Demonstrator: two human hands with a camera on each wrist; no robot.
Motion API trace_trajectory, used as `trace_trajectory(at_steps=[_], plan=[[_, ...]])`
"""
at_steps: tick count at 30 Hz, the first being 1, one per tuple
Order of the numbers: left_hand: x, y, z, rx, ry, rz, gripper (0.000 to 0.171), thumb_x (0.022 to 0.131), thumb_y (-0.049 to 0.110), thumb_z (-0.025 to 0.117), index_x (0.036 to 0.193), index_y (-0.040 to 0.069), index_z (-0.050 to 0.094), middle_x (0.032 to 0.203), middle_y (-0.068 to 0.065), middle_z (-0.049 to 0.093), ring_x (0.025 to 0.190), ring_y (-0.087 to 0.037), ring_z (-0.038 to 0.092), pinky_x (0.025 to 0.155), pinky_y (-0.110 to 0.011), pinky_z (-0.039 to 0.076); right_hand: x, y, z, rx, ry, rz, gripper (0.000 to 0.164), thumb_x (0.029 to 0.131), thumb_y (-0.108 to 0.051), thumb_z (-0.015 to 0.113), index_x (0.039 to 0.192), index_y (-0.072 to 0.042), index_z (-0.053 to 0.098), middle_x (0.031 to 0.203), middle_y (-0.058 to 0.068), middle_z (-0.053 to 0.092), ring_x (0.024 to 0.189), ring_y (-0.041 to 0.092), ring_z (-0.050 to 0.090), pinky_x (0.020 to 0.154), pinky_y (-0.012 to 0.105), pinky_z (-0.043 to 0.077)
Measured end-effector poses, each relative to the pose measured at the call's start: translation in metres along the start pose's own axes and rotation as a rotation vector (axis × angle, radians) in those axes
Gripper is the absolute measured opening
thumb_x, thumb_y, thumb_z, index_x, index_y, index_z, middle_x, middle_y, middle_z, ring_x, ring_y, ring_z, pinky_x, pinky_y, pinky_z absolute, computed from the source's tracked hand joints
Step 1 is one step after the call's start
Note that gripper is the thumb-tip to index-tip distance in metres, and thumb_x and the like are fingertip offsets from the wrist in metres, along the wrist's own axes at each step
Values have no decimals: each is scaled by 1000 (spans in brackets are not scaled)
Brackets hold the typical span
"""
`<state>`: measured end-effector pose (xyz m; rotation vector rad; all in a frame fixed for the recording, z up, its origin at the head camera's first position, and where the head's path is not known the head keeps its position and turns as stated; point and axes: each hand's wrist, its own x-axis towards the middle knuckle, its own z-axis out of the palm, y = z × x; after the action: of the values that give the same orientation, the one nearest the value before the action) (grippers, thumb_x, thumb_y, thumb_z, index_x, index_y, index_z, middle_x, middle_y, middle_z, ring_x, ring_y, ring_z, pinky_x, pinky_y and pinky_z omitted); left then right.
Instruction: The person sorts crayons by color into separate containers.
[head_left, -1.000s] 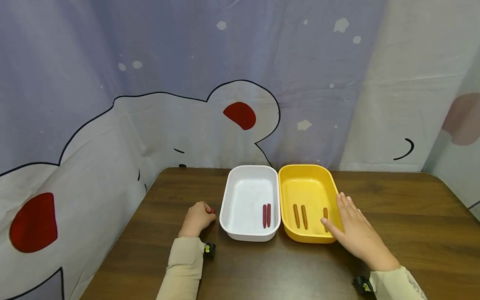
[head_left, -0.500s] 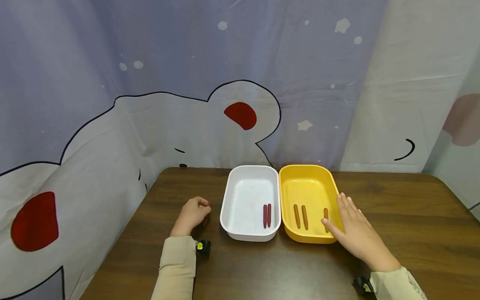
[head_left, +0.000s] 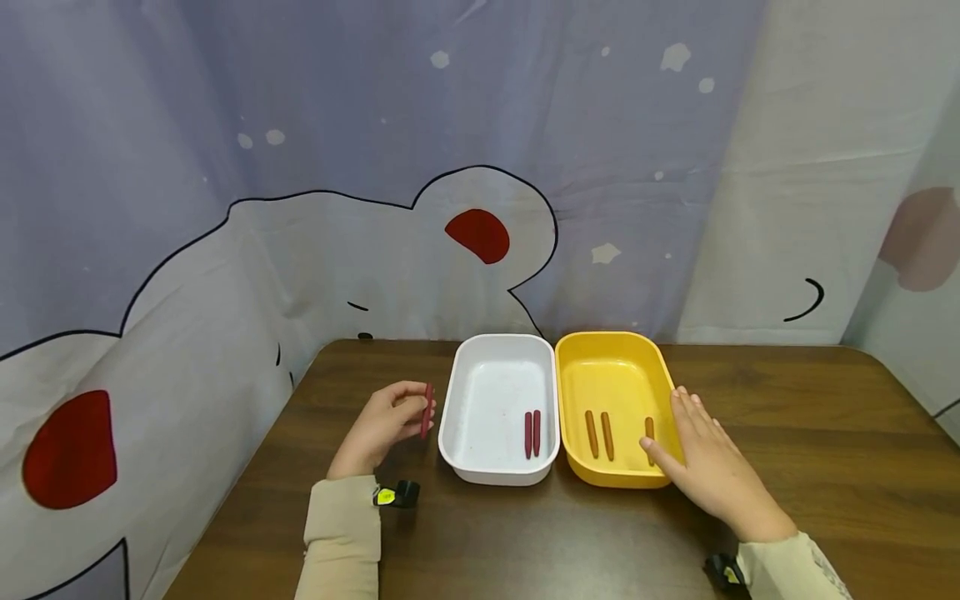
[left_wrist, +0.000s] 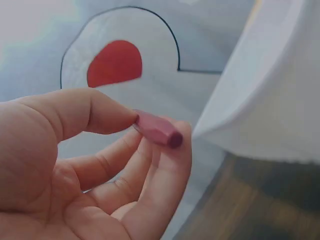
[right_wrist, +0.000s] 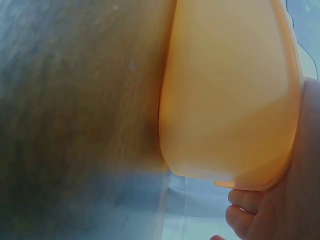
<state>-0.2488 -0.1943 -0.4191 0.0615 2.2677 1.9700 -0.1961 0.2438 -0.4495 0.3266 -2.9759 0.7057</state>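
Note:
My left hand (head_left: 381,425) pinches a dark red crayon (head_left: 427,411) between thumb and fingers, just left of the white tray (head_left: 462,400). In the left wrist view the crayon (left_wrist: 159,131) shows its narrowed, blunt tip. Two more red crayons (head_left: 532,434) lie side by side inside the white tray. The yellow tray (head_left: 607,342) holds a pair of brown crayons (head_left: 598,435) and a single brown crayon (head_left: 649,440) nearer its right wall. My right hand (head_left: 716,471) rests along that tray's right rim, fingers straight, thumb over the inside.
Both trays stand side by side on a brown wooden table (head_left: 487,542), near its back edge. A patterned curtain (head_left: 337,250) hangs directly behind. In the right wrist view the yellow tray's outer wall (right_wrist: 230,100) fills the middle.
My left hand has shifted a little left and turned, and the red crayon, mostly hidden before, now shows lengthwise at the fingertips. The right hand stays on the yellow tray.

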Motion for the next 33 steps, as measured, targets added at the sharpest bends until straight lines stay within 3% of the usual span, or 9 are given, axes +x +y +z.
trace_trajectory(at_steps=[6,13,17,22,28,33], plan=[[-1,6,10,-90,-36,6,38,102,7,54,135,-14,51,111,-16,66,93,-16,66,81,-28,60,0,-1,0,1,-2,0,95,103,-58,47,158,10,9,165,30,6,152,48,8,117,68,15],[1,6,32,-82,6,15,32,100,3,58,128,-10,59,109,-19,68,88,-15,66,77,-27,60,-1,-1,0,-1,-1,-1,95,103,-56,48,158,10,10,164,31,9,151,48,9,117,69,16],[3,5,47,-51,36,40,27,98,1,61,123,-8,62,104,-21,69,85,-17,67,79,-35,62,0,-1,0,-1,1,-2,94,103,-56,49,158,10,10,164,32,9,151,48,9,116,69,16],[3,4,61,80,86,96,24,97,3,63,118,-8,64,96,-15,69,83,-19,67,80,-40,62,0,-1,0,0,2,-4,95,103,-56,48,158,10,10,164,32,8,151,49,9,116,69,17],[3,1,74,339,155,214,22,91,5,67,111,-5,69,90,-11,71,78,-18,71,70,-31,61,0,-2,0,0,-1,-4,94,103,-55,48,158,11,9,164,32,8,151,49,9,116,69,17],[1,-1,86,511,209,302,22,90,6,73,108,-4,70,87,-10,71,78,-20,70,71,-35,60,-1,-3,-2,-5,-4,0,95,103,-56,49,158,10,9,164,31,7,151,49,10,115,70,18]])
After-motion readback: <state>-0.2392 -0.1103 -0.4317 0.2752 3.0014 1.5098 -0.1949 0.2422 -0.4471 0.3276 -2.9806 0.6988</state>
